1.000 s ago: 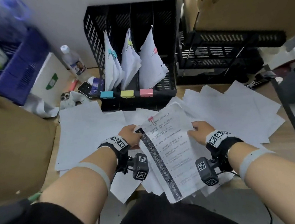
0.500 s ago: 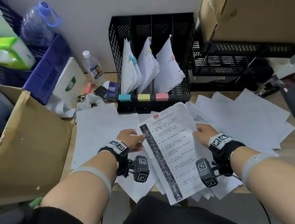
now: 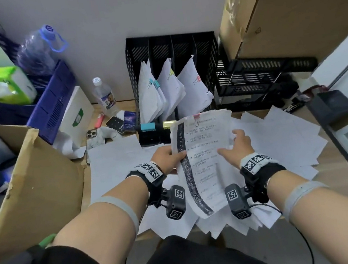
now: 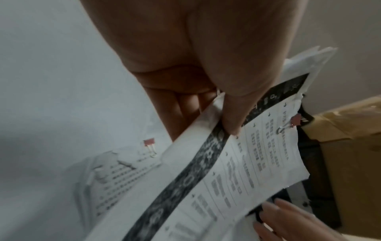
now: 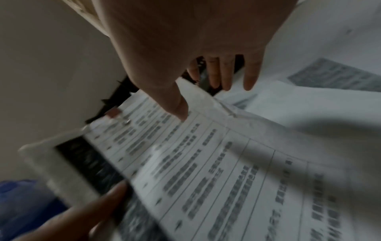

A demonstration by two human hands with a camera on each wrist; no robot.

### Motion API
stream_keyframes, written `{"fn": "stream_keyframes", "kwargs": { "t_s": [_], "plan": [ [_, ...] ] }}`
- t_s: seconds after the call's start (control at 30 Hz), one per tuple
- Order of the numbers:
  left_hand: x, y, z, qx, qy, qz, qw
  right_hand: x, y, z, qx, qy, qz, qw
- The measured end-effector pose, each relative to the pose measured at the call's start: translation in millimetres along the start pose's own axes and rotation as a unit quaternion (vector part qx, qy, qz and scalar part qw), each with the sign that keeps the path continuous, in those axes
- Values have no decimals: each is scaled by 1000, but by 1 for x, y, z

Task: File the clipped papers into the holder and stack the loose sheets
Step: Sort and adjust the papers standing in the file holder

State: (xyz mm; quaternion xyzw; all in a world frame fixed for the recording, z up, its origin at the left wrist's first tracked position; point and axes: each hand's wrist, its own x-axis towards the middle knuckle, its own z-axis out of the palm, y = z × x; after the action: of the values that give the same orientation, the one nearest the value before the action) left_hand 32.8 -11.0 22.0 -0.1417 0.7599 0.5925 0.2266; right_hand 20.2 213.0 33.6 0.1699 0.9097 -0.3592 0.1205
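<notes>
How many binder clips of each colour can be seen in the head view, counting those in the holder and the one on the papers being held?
Blue clips: 2, in the holder
Yellow clip: 1, in the holder
Pink clips: 2, one in the holder, one on the held papers
Total: 5

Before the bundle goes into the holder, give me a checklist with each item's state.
1. Left hand grips the bundle: ok, thumb on top, fingers beneath.
2. Right hand has hold: not ok, its fingers are straight at the right edge.
3. Pink clip still on: ok.
4. Bundle lifted off the loose sheets: ok.
5. Pink-clip slot in the holder located: ok, third from left.
6. Room left in that slot: cannot tell.
</notes>
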Motion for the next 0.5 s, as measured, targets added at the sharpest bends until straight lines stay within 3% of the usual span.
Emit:
{"fn": "stream_keyframes", "kwargs": {
  "t_s": [0.03,0.1,0.17,0.23,0.27,0.37,0.43,0.5],
  "plan": [
    [0,8,1,3,-1,26,1000,-5,-9,-3,-7,-12,-6,1000],
    [0,23,5,8,-13,75,997,-17,-31,-8,51,-99,-2,994],
    [-2,39,9,10,-50,114,992,-34,-53,-12,156,-198,10,968],
    [-5,55,14,13,-113,146,983,-43,-69,-16,226,-238,-10,945],
    [-4,61,15,23,-142,167,976,-44,-76,-19,244,-218,-11,945],
    [-2,81,15,52,-206,192,958,-34,-84,-34,246,-52,50,967],
    [6,91,16,73,-213,180,958,-26,-84,-48,199,36,75,976],
    [18,99,20,96,-181,188,961,-19,-83,-64,165,69,65,982]
  ]
}}
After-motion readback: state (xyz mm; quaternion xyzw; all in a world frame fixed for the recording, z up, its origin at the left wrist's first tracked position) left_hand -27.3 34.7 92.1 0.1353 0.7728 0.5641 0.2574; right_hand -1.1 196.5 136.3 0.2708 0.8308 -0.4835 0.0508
